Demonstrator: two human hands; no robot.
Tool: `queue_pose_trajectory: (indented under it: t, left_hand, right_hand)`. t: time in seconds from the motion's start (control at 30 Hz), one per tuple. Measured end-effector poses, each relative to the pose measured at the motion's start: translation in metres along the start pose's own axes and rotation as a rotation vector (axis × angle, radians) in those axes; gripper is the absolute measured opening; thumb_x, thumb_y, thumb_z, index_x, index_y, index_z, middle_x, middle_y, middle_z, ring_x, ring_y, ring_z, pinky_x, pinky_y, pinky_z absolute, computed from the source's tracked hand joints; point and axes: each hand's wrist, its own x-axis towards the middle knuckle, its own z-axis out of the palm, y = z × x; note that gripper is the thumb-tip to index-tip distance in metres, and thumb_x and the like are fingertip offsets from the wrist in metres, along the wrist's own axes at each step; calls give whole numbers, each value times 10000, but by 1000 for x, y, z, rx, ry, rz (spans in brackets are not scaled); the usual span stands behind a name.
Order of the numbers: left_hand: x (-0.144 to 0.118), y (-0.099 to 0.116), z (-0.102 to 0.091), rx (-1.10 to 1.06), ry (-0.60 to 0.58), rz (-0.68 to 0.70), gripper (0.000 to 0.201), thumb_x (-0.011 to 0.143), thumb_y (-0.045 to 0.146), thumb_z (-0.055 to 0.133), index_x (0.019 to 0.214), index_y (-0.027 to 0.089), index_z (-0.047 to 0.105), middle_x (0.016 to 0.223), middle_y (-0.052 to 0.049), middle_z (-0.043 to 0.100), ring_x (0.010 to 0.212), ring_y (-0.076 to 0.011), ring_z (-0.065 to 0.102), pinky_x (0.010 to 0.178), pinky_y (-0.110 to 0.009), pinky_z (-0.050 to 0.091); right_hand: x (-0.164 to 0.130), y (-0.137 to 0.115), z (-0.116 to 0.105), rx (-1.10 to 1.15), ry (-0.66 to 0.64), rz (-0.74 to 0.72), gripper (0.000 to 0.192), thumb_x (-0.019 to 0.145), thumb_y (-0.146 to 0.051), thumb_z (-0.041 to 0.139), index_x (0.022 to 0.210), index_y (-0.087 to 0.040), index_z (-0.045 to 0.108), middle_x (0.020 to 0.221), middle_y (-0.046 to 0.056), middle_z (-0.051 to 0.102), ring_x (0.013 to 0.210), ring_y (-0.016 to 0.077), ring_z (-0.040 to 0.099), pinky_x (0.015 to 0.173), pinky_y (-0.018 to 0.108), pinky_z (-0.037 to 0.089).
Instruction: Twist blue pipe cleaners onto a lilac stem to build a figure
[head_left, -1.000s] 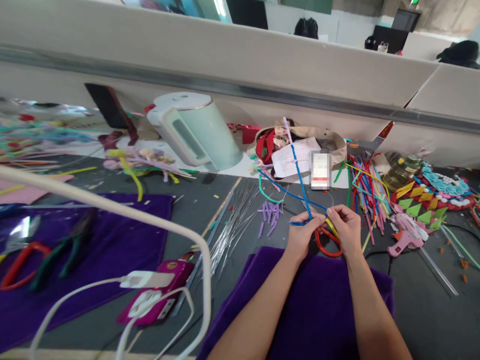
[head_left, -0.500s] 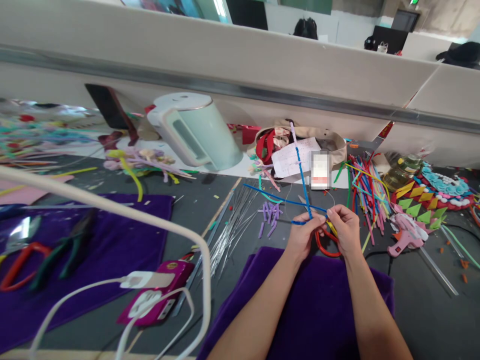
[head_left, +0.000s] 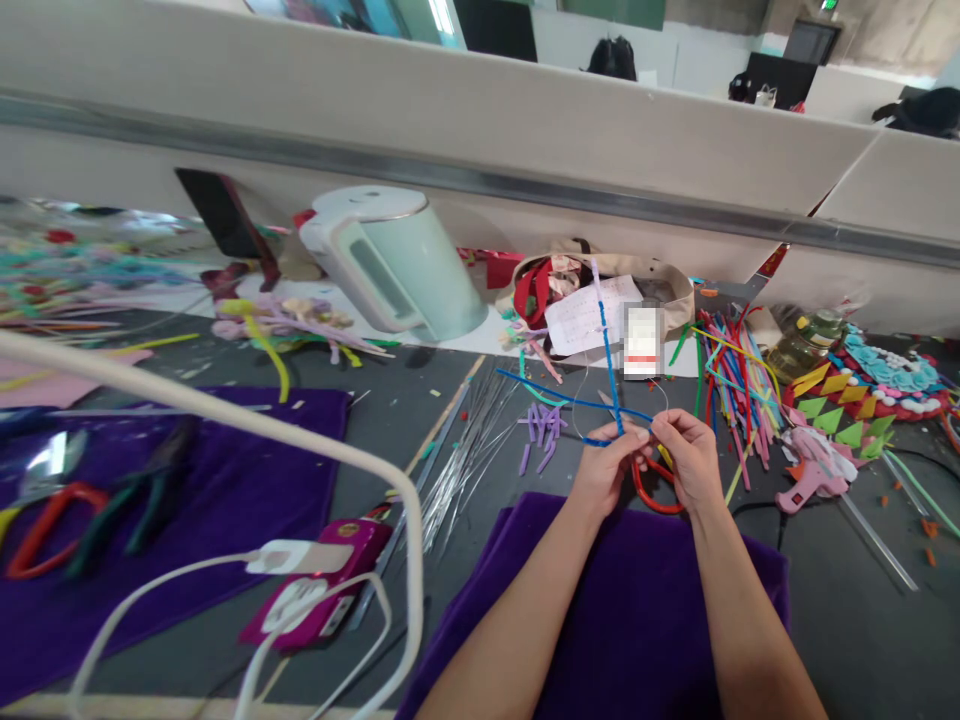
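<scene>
My left hand (head_left: 602,474) is closed around the lower part of an upright blue pipe cleaner stem (head_left: 608,360), which has a pale purple tip. A second blue pipe cleaner (head_left: 547,388) crosses that stem, slanting to the left. Its near end reaches my right hand (head_left: 691,458), whose thumb and forefinger pinch it. Around the crossing curves a thin wire (head_left: 575,402); where its ends go is hard to see. Below and between the hands lies a tool with red loop handles (head_left: 658,504), partly covered by fingers. Short purple pieces (head_left: 541,425) lie left of the hands.
Thin metal wires (head_left: 461,465) and a magenta power bank (head_left: 322,590) with white cables lie to the left. An electric kettle (head_left: 427,265) stands behind. Bundled pipe cleaners (head_left: 739,385) and a pink glue gun (head_left: 814,468) are on the right. Folded purple cloth (head_left: 622,610) lies under my forearms.
The blue stem's top and the slanting pipe cleaner's far end have shifted slightly right and down. Both hands keep their grip in nearly the same place.
</scene>
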Motion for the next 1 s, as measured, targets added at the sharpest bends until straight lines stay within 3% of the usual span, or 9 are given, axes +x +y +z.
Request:
queue_pose_trajectory:
  t: [0.43,0.8,0.93,1.0]
  left_hand:
    - [-1,1,0,-32,-28,-28,179,585,237,751,607,127,611,513,2,589,434,-74,497,439,-194,414]
    - [1,3,-3,337,-6,268,175,679,288,706,602,141,652,559,4,559,545,-100,497,542,-220,410]
    - [1,2,-2,340,52,280,133,663,265,721,709,145,688,655,-10,620,610,-113,540,577,-218,436]
    - [2,2,-1,265,67,252,235,636,252,739,847,158,698,741,-20,655,654,-127,573,597,-226,460]
  right_hand:
    - [0,-1,1,2,-17,18,223,690,-381,697,678,-192,579,545,-25,554,485,104,513,456,227,459]
    - [2,0,-1,-54,12,-20,233,692,-386,696,745,-186,587,668,-12,556,595,103,519,579,229,473]
    - [3,1,-2,-74,24,-49,211,706,-366,687,746,-176,605,674,-15,558,584,85,491,556,201,429]
    - [3,2,-2,-88,31,-50,219,712,-376,681,743,-171,611,666,-15,553,574,83,477,540,197,416]
